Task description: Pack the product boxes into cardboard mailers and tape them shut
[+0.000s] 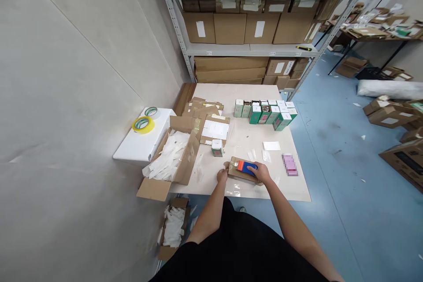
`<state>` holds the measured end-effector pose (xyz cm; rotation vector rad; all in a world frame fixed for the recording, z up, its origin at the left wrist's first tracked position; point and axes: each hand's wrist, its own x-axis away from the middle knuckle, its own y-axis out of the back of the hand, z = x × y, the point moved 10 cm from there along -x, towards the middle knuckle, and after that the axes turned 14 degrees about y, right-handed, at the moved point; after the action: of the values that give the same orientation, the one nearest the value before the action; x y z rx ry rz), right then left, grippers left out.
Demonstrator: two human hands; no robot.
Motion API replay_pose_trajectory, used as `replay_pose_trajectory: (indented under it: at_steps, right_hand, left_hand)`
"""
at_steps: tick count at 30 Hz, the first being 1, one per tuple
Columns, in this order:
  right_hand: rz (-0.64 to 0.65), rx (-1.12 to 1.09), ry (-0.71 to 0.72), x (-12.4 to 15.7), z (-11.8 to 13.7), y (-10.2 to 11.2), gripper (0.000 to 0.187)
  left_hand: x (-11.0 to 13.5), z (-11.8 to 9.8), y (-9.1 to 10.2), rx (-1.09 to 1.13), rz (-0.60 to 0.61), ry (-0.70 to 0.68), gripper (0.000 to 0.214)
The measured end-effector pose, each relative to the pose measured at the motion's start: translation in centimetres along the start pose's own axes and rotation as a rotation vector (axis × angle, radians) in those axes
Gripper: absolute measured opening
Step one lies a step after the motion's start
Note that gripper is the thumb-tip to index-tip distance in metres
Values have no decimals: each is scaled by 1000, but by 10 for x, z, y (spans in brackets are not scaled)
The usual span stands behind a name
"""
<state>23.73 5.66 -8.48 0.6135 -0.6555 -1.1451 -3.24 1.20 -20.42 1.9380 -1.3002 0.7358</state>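
A small cardboard box lies flat near the table's front edge, with a shiny strip of clear tape on its top. My right hand grips a blue-and-orange tape dispenser over the box's top. At the box's left end, my left hand has its fingers closed on the cardboard edge; the fingertips are partly hidden. A small white-and-green carton stands just beyond my left hand. Scraps of clear film lie around the box.
Several green-and-white cartons stand at the back right. To the left, an open carton holds white paper strips, beside flattened cardboard. Tape rolls rest on a white block. A shelf with boxes rises behind the table.
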Motion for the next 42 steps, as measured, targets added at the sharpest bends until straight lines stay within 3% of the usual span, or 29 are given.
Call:
replay_pose_trajectory:
  at_steps: [3,5,8,10,14,22,26,30,38,42]
  right_hand:
    - [1,28,-10,-1,2,1,36]
    - [9,57,-20,-2,5,1,36]
    - [4,104,-25,-3,11,2,34]
    - [-4,129,-37,-3,14,2,32]
    - [14,166,-92,-3,15,0,33]
    - [92,208,-171,-12,9,12,47]
    - [125,189,-160,-14,4,20,51]
    - [132,221,-139,-5,-8,33,49]
    - [110,320,-209,47,-83,110,47]
    - [99,347,-241,71,-110,137,45]
  left_hand:
    - [0,-2,20,-68,-90,7,48]
    - [4,-25,21,-144,-51,-105,62]
    - [25,-76,-6,-426,169,-449,82]
    - [42,-97,-29,-638,304,-617,98]
    - [46,-114,-52,-765,392,-637,107]
    - [31,-114,-64,-814,322,-518,91]
    - [32,-104,-74,-1013,293,-521,100]
    - [34,-96,-76,-1041,268,-513,103]
    - [40,-93,-75,-1091,221,-509,101]
    - [42,-94,-81,-1216,204,-538,105]
